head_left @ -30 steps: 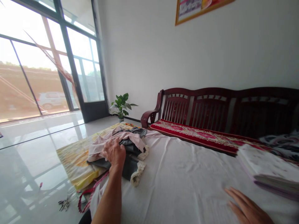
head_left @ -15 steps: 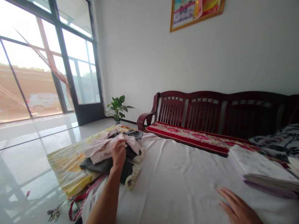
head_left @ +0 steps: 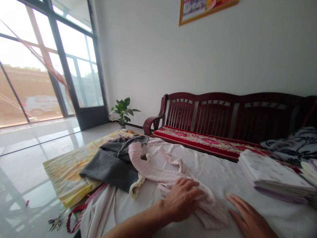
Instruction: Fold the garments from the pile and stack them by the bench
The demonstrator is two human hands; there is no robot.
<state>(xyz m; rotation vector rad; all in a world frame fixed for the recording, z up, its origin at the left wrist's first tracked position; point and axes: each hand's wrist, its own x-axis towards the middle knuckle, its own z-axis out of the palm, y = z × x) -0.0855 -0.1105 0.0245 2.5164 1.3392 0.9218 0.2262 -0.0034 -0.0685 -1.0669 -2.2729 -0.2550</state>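
Observation:
My left hand (head_left: 182, 200) grips a pink striped garment (head_left: 158, 172) and holds it on the white sheet (head_left: 218, 172) in front of me. The garment trails back to the left toward a dark grey garment (head_left: 109, 163) with a cream lace edge. My right hand (head_left: 249, 218) lies flat on the sheet at the lower right, fingers stretched out, just beside the pink garment's end.
A stack of folded white cloth (head_left: 272, 175) lies at the right. A dark wooden bench (head_left: 223, 115) with a red patterned cushion stands behind. A yellow floral cloth (head_left: 66, 168) lies at the left edge. A potted plant (head_left: 122, 110) stands by the glass doors. Scissors (head_left: 55, 223) lie on the floor.
My left hand has pulled the pink garment off the pile and dragged it right toward me. The grey garment now lies uncovered. My right hand has barely shifted.

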